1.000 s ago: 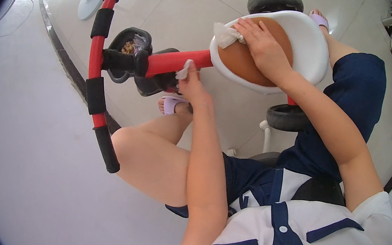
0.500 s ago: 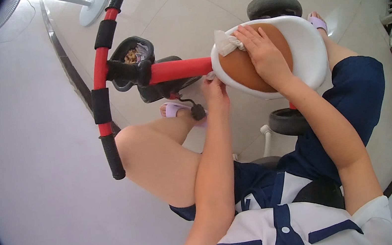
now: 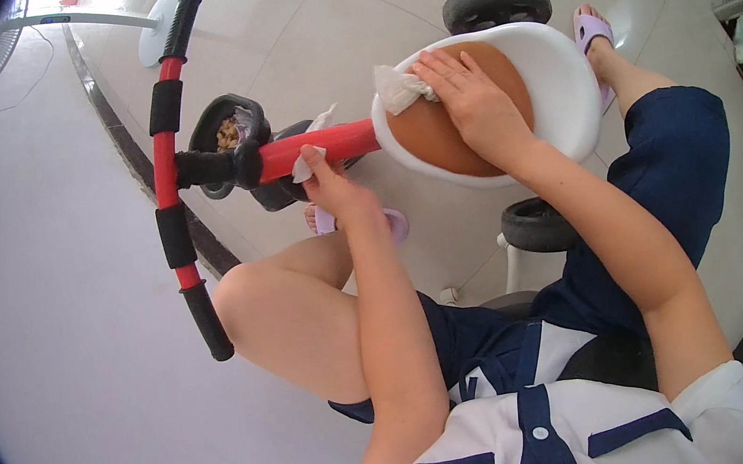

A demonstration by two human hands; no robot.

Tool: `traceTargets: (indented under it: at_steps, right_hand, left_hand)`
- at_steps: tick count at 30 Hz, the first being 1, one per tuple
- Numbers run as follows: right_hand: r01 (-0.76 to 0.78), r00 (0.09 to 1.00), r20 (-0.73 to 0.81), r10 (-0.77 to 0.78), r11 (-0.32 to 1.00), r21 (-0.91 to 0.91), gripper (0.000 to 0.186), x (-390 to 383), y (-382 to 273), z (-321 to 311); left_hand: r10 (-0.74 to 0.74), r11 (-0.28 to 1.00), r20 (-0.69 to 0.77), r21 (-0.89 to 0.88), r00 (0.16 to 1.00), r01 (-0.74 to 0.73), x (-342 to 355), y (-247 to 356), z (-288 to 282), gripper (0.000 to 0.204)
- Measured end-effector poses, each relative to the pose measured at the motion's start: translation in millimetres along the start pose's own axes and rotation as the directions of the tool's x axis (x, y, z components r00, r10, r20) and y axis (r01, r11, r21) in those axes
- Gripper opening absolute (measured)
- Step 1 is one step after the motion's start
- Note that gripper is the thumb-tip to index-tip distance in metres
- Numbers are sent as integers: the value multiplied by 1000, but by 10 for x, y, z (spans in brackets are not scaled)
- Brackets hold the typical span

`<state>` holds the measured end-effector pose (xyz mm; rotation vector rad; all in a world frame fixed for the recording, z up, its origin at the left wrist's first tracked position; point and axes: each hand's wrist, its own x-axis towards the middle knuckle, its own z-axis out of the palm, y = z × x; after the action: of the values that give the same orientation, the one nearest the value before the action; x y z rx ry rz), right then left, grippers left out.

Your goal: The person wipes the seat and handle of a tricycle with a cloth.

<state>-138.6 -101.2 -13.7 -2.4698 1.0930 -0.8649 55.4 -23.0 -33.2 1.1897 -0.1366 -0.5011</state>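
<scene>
Right now, the left hand (image 3: 337, 189) is pinched on a white wipe (image 3: 309, 163), thumb and fingers together at the near side of the red tube (image 3: 349, 138); more white material (image 3: 323, 117) shows past the tube's far edge, though I cannot tell whether it is the same piece; the right hand (image 3: 480, 112) lies palm down on the brown pad (image 3: 430, 136) of the white seat (image 3: 568, 86), its fingers stretched out side by side over a second wipe (image 3: 399, 88); whether they grip it, I cannot tell; the tube runs left from the seat to the handlebar (image 3: 164, 171), with a black tray (image 3: 256, 118) of small brown pieces (image 3: 228, 134) just beyond their junction; one black wheel (image 3: 496, 4) stands beyond the seat, another (image 3: 537, 226) on its near side.
</scene>
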Motion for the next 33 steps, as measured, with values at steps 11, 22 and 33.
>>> traceTargets:
  at_steps: [11,22,33]
  right_hand:
    - [-3,1000,13,4,993,-117,47,28,-18,-67]
    - [24,1000,-1,-24,999,-32,45,30,-22,-122]
    - [-9,1000,24,12,994,-108,46,6,63,-128]
  left_hand:
    - [-581,806,440,195,684,559,-359,-617,-169,56]
    - [-459,542,393,-587,797,601,283,-278,-159,29]
    - [-590,631,193,-495,784,597,149,-315,98,30]
